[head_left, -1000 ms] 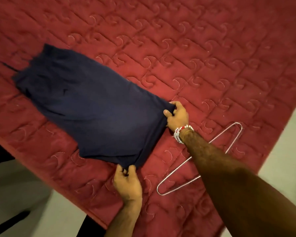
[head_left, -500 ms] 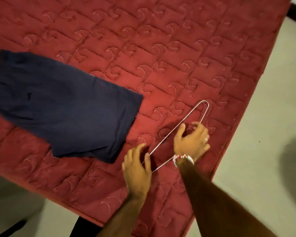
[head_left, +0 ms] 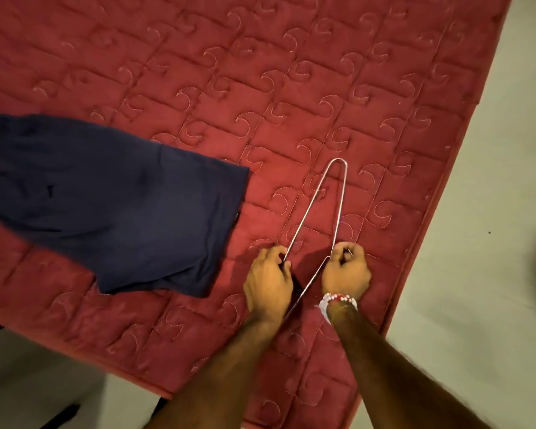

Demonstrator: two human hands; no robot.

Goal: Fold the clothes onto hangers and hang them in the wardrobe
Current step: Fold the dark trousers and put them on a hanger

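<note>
At far left on the red quilt [head_left: 260, 72], a folded navy garment [head_left: 115, 205], flat, well apart from both hands and not yet on any wire. Likely trouble there: sweeping the hanger [head_left: 308, 212] in carelessly, rucking the soft folds and undoing the neat edge. Also cloth sliding off such thin, smooth wire if draped unevenly.

Next, the left hand [head_left: 268, 280], fingers curled round the hanger's long straight side, pinching the wire. Possible fault: squeezing the 2 sides together and bending the frame, a real chance with wire this thin.

Then the right hand [head_left: 345, 270], beaded bracelet [head_left: 338, 300] at the wrist, fingers closed tight on the other side, probably at the neck. Hook hidden inside that fist, so cannot tell its direction; at a guess, rightward. Risk of that hook snagging the quilting stitches or the garment.

As for position: hanger on or just above the quilt, near the bed's right edge, between the 2 hands, right of the garment and apart from it. Long axis running away from the person, 1 narrow rounded tip pointing far and slightly right, the opposite tip down between the wrists, partly covered.
</note>
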